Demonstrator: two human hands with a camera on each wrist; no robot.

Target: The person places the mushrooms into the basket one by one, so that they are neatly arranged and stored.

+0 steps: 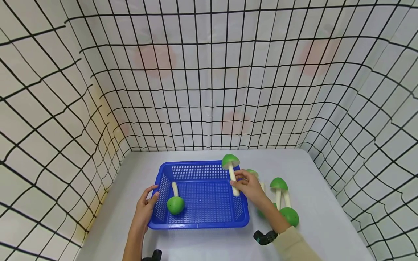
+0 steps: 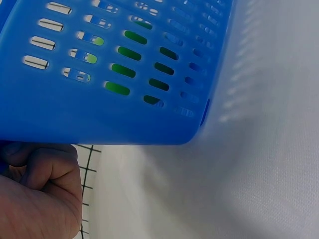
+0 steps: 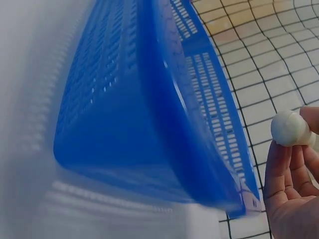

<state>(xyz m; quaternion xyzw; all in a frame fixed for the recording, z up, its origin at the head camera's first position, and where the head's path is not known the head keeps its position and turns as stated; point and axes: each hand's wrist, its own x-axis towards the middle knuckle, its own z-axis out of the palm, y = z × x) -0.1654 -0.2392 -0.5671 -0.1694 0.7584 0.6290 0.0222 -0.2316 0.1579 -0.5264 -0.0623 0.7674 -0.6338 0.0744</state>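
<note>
A blue plastic basket point(image 1: 199, 225) with slotted walls stands on the white table. My left hand point(image 1: 143, 208) grips its left rim, thumb on the near side of the edge; in the left wrist view the fingers curl at the rim. Inside, toward the left, lies a green-capped toy mushroom point(image 1: 175, 205) with a pale stem. My right hand point(image 1: 249, 186) pinches another toy mushroom point(image 1: 230, 160) by its stem, cap up and slightly tilted, over the basket's right side. In the right wrist view, the rounded stem end point(image 3: 286, 128) shows between thumb and fingers.
Several more green-capped mushrooms point(image 1: 279, 183) lie on the table right of the basket, some partly hidden by my right forearm. White walls with a black grid point(image 1: 212, 90) enclose the back and sides. A black device point(image 1: 265, 237) sits at my right wrist.
</note>
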